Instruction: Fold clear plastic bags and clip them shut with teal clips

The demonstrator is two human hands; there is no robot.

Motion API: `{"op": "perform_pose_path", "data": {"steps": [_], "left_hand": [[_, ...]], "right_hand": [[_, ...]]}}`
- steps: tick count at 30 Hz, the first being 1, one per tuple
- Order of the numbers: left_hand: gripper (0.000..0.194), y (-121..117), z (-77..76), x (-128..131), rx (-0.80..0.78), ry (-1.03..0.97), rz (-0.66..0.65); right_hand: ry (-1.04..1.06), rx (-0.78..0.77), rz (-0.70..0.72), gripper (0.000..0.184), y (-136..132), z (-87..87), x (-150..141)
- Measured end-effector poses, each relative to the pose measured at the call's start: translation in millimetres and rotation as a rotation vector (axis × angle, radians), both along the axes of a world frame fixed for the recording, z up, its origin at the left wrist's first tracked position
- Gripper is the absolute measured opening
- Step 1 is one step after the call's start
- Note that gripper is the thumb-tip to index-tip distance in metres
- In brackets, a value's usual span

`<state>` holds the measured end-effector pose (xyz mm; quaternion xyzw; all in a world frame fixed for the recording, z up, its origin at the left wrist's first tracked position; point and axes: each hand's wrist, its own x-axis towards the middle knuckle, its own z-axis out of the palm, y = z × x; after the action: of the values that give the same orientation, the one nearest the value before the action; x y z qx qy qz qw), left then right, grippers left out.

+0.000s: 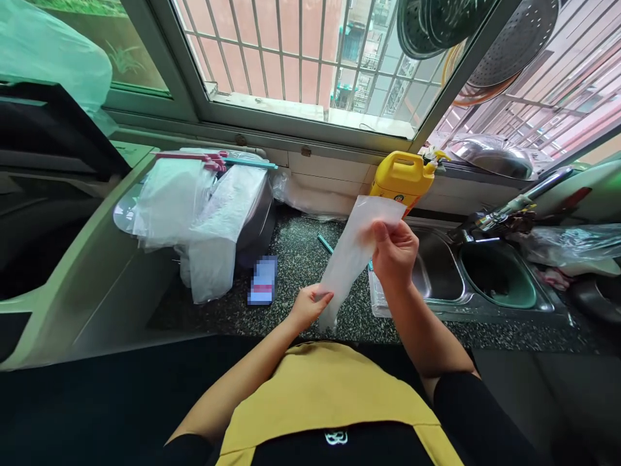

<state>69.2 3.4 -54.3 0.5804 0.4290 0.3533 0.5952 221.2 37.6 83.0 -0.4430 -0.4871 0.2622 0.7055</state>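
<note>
A thin translucent plastic bag point(350, 249) is stretched between both my hands above the dark speckled countertop point(291, 259). My right hand point(395, 252) pinches it near its upper end, fingers closed on the film. Lower down, my left hand point(309, 305) grips the bag's bottom end. The bag hangs tilted from upper right to lower left, in front of a yellow jug point(402, 176).
A steel sink point(485, 275) with a tap point(519, 204) lies to the right. A pot draped with white plastic bags point(204, 213) stands at the left by a stove. A small blurred packet point(263, 280) and a teal stick point(325, 243) lie on the counter. Barred window behind.
</note>
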Motion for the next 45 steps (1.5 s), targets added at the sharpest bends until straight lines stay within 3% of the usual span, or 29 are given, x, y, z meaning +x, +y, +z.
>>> {"op": "perform_pose_path", "data": {"steps": [4,10,13,15,17,19,22,25,28,30,32,37,40,43,45], "left_hand": [[0.036,-13,-26.0,-13,-0.069,0.027,0.009],[0.031,-25,-50.3,-32,-0.139,0.063,0.026],[0.034,-29,-58.0,-42,-0.162,0.084,0.024],[0.037,-25,-55.4,-48,-0.176,0.086,-0.02],[0.044,-12,-41.9,-52,-0.153,0.07,-0.07],[0.054,10,-14.9,-52,-0.05,0.025,-0.068],[0.057,48,45.8,-42,0.202,-0.135,-0.031],[0.052,73,107.4,-25,0.333,-0.279,-0.008],[0.028,82,142.9,-9,0.333,-0.336,0.055],[0.026,84,149.6,-3,0.298,-0.417,0.12],[0.025,85,148.6,-1,0.252,-0.506,0.171],[0.024,89,142.2,-6,0.152,-0.614,0.216],[0.025,93,141.3,-8,0.139,-0.662,0.263],[0.024,98,140.4,-9,0.168,-0.671,0.321],[0.024,98,139.1,-9,0.171,-0.666,0.354]], "right_hand": [[-0.005,-0.046,-0.031,0.029,6,-4.0,1],[0.071,-0.042,-0.046,0.028,16,-15.8,2],[0.093,-0.025,-0.015,0.022,18,-22.6,3],[0.1,-0.038,0.013,0.022,18,-27.1,1],[0.112,-0.076,0.049,0.024,17,-30.6,-2],[0.118,-0.12,0.086,0.028,15,-32.2,-7],[0.083,-0.152,0.109,0.031,10,-30.0,-15],[0.022,-0.151,0.123,0.033,8,-24.5,-20],[0.019,-0.169,0.234,0.04,7,-25.4,-21],[0.015,-0.213,0.334,0.048,5,-37.4,-21],[-0.049,-0.292,0.415,0.051,-3,-62.1,-20],[-0.362,-0.641,0.514,0.053,-48,-154.9,-19],[-0.427,-0.688,0.554,0.056,-79,-196.7,-18],[-0.465,-0.69,0.611,0.063,-97,-213.6,-12],[-0.484,-0.687,0.646,0.062,-98,-208.4,-7]]}}
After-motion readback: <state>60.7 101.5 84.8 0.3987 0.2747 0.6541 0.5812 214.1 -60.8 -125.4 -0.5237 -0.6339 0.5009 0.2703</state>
